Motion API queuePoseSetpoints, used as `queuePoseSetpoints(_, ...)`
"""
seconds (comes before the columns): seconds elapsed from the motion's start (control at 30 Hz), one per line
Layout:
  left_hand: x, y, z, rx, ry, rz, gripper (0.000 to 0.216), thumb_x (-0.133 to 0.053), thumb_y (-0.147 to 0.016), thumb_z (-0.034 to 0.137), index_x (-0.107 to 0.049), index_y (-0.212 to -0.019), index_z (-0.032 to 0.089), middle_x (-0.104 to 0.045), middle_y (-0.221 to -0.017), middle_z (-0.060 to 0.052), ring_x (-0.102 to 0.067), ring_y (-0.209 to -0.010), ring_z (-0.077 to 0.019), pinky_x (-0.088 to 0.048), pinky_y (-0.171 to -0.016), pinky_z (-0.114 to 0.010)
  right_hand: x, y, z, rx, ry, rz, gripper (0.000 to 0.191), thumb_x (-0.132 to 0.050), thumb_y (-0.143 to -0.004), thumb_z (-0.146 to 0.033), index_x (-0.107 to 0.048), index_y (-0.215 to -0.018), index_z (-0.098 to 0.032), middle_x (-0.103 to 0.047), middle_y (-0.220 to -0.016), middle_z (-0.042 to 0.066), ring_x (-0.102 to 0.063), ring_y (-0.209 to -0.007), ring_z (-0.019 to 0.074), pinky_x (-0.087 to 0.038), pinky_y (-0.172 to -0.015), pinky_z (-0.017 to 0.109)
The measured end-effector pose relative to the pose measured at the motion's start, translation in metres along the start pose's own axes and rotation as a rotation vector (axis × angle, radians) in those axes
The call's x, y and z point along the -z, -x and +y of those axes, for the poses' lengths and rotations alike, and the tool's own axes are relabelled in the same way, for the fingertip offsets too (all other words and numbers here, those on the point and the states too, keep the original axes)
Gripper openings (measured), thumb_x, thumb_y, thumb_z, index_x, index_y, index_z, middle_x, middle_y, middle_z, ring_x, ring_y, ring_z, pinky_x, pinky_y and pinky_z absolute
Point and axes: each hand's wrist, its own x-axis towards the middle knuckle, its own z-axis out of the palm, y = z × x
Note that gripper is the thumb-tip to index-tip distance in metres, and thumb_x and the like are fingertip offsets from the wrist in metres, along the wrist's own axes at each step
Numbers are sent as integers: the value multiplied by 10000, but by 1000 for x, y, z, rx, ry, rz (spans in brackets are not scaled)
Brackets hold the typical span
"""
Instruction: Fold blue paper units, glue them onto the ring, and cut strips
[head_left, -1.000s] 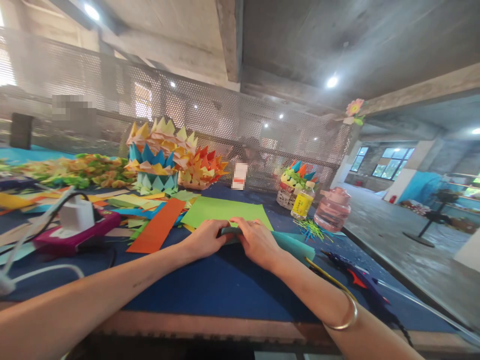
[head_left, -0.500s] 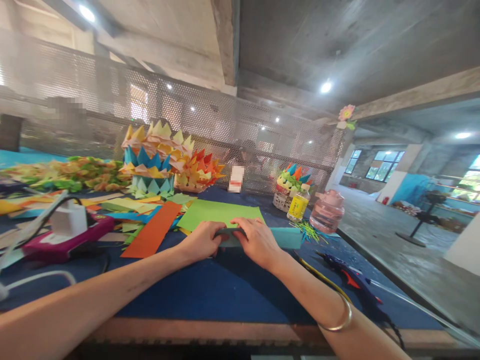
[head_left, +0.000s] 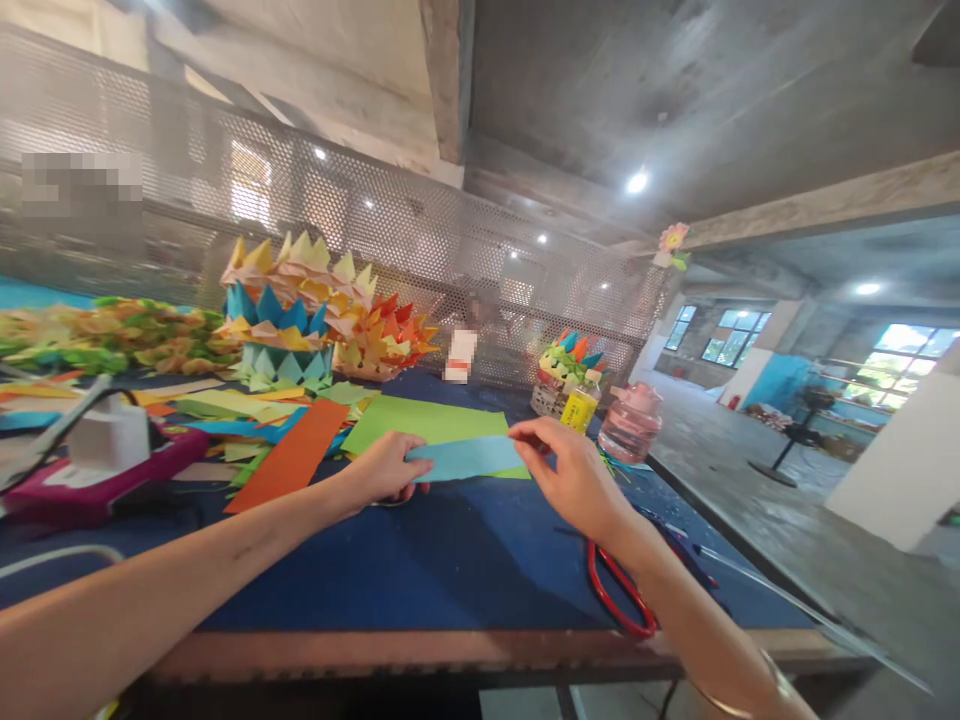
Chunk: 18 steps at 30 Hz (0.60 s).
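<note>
A light blue paper strip is held flat in the air just above the dark blue table mat. My left hand pinches its left end and my right hand pinches its right end. Both hands are closed on the strip. Right behind it a light green sheet lies on the mat, and an orange strip lies to its left.
Spiky folded-paper models and loose coloured papers crowd the back left. A white charger on a magenta box sits at left. A yellow-labelled bottle, a pink jar and red-handled scissors lie right. A perforated metal screen backs the table.
Both hands lifted the blue paper off the mat, where they had been pressing it down. The right hand moved right and up, stretching the strip out between the hands. The camera shifted.
</note>
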Motion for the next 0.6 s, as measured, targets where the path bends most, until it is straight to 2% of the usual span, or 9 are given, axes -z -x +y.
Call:
queuePoseSetpoints(0.07, 1, -1, -1, 21, 28, -7, 205, -556, -693, 332, -544, -786, 150, -638, -550, 5, -417, -344, -62, -272, -365, -171, 21, 24, 6, -66, 50, -61, 133, -474, -912, -217, -607, -912, -215, -663, -916, 18, -609, -823, 148, -446, -778, 274)
queuePoseSetpoints(0.17, 2, 0, 1, 29, 64, -15, 194, -586, -686, 314, -559, -773, 143, -632, -533, 9, -412, -342, -58, -276, -368, -171, 43, 64, 14, -182, 138, -238, 146, -484, -880, -200, -611, -809, -217, -655, -822, 20, -602, -765, 176, -437, -722, 305)
queuePoseSetpoints(0.23, 2, 2, 3, 34, 85, -17, 183, -601, -680, 298, -571, -768, 141, -624, -511, 13, -414, -338, -63, -275, -365, -174, 48, 88, 17, -263, 183, -351, 117, -506, -842, -184, -614, -804, -210, -653, -814, 32, -605, -742, 186, -440, -701, 310)
queuePoseSetpoints(0.3, 3, 4, 6, 36, 104, -16, 173, -612, -674, 283, -580, -764, 140, -616, -494, 16, -418, -337, -68, -276, -364, -179, 47, 105, 18, -340, 227, -394, 123, -485, -836, -177, -601, -873, -195, -649, -894, 67, -609, -825, 207, -438, -750, 327)
queuePoseSetpoints(0.4, 4, 6, 9, 33, 124, -4, 168, -626, -666, 273, -587, -763, 140, -607, -484, 23, -429, -343, -71, -295, -376, -183, 41, 115, 19, -431, 271, -394, 184, -450, -824, -146, -551, -976, -169, -622, -1005, 111, -593, -913, 222, -408, -789, 332)
queuePoseSetpoints(0.5, 5, 6, 8, 24, 141, 8, 177, -633, -660, 275, -593, -769, 141, -617, -498, 18, -438, -349, -72, -303, -379, -185, 36, 113, 28, -511, 268, -392, 224, -472, -767, -109, -516, -980, -160, -613, -767, 46, -581, -714, 199, -359, -653, 297)
queuePoseSetpoints(0.6, 6, 3, 7, -2, 168, 19, 166, -630, -658, 279, -589, -746, 145, -638, -528, 9, -453, -361, -73, -312, -379, -185, 31, 104, 39, -561, 214, -382, 361, -512, -643, -33, -497, -972, -183, -473, -538, -75, -477, -533, 147, -255, -562, 266)
